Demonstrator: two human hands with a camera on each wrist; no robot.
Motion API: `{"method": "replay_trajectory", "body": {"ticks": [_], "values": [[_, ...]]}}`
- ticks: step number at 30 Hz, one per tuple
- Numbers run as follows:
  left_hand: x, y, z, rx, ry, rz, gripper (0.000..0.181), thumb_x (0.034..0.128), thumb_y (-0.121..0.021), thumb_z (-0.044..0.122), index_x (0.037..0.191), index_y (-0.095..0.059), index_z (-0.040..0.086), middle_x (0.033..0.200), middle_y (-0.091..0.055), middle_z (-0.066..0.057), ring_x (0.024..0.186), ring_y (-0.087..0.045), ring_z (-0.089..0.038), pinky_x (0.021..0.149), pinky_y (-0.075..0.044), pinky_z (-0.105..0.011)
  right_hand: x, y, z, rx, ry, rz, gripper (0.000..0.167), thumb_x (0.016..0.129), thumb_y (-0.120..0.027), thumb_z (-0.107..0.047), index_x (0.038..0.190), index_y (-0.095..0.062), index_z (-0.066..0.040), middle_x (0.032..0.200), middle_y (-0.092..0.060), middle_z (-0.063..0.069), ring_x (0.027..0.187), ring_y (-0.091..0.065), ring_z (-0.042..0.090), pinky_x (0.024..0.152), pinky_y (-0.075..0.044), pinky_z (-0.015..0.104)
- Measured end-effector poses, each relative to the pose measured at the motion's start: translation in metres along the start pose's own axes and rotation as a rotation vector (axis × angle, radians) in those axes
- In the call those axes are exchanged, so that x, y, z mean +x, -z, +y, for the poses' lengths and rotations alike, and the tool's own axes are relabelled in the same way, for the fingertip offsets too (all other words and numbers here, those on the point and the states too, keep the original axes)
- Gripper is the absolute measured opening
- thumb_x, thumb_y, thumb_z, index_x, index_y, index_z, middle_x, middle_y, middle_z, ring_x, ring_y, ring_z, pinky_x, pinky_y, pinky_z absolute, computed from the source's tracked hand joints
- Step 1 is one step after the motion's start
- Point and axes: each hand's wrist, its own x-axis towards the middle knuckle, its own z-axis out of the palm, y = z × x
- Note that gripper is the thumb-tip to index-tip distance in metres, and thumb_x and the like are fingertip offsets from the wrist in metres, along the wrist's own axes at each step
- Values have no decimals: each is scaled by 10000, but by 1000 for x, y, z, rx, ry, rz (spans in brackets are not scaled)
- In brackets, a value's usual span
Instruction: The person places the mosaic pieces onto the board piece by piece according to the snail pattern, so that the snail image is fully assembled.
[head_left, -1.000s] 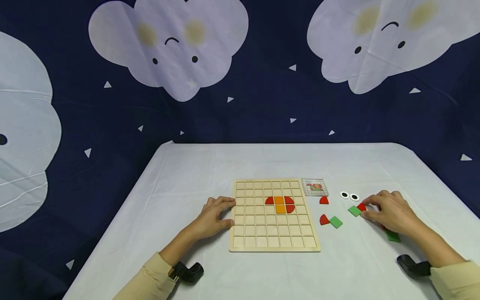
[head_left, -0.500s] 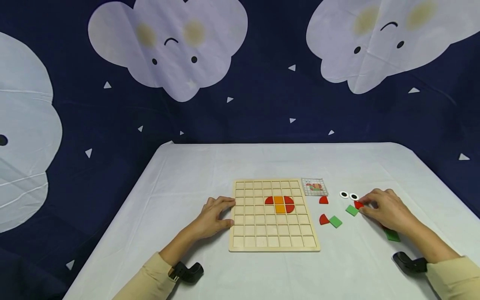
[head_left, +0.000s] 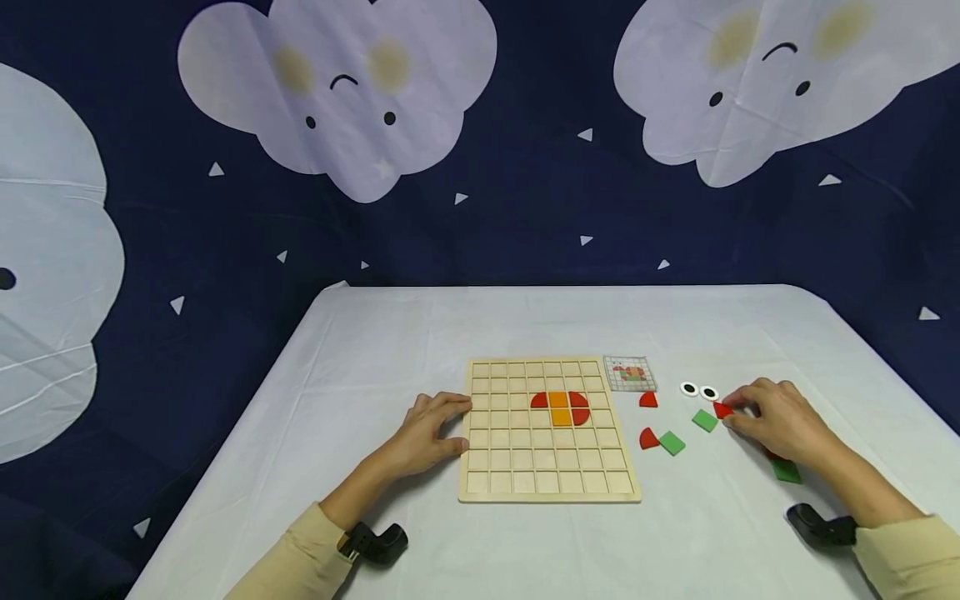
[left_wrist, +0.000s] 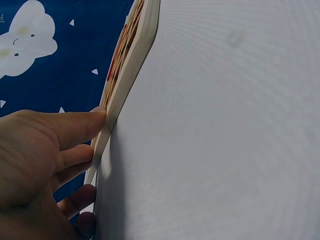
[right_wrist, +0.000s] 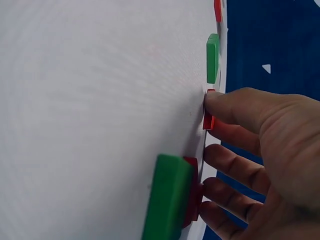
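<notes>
In the head view, the left hand (head_left: 426,437) touches the left edge of the wooden grid board (head_left: 523,482) with its thumb and fingertips. Red and orange pieces form a small group in the board's upper right part. The right hand (head_left: 783,419) pinches a red quarter-round piece (head_left: 722,410) between thumb and index finger, low at the tabletop. Just left of it lies a green square (head_left: 705,420). In the right wrist view, the thumb covers part of the red piece (right_wrist: 209,121); another green piece (right_wrist: 167,200) and a dark red one (right_wrist: 192,200) are near the other fingers.
A small patterned card (head_left: 630,374) lies beside the board's top right corner. Two white eye discs (head_left: 689,389) sit beyond the pieces. Between board and right hand are two loose red pieces (head_left: 648,400) and a green square (head_left: 672,443). A dark blue cloud-print cloth hangs behind the table.
The green square by the right fingertips has shifted slightly left. The red piece in the right hand has turned and moved slightly away from the board's near side. The left hand keeps its place.
</notes>
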Motion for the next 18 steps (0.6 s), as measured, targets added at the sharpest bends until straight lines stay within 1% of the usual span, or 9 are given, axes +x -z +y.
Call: {"method": "replay_trajectory", "body": {"ticks": [2,8,11,18], "values": [[0,0,0,2,-2,1,549,817,-714,204,1325,-542,84,1387,-496,3,1018,-360,-144,850,-256,-333,-1,0,0,5,-5,-6,314,785,-691,-203,1016,-687,10,965,-617,200,882,-453,323,686,-302,360],[1,0,1,0,-4,7,549,809,-719,197,1316,-548,75,1379,-504,-4,1021,-367,-150,852,-259,-341,-3,0,-2,1,-13,-15,339,774,-720,-237,1012,-690,2,952,-611,192,865,-446,310,673,-288,346],[1,0,0,-2,-6,6,553,805,-720,191,1317,-548,71,1380,-505,-8,1019,-367,-151,854,-257,-339,-3,-1,-3,-10,-4,-15,346,769,-734,-263,1011,-695,-20,943,-613,175,856,-447,296,667,-287,336],[0,-1,0,-7,2,5,555,807,-722,197,1319,-547,77,1384,-501,1,1011,-360,-142,847,-258,-327,0,-4,-8,-16,22,-26,310,764,-748,-261,996,-708,-60,969,-614,174,863,-450,284,672,-289,327]]}}
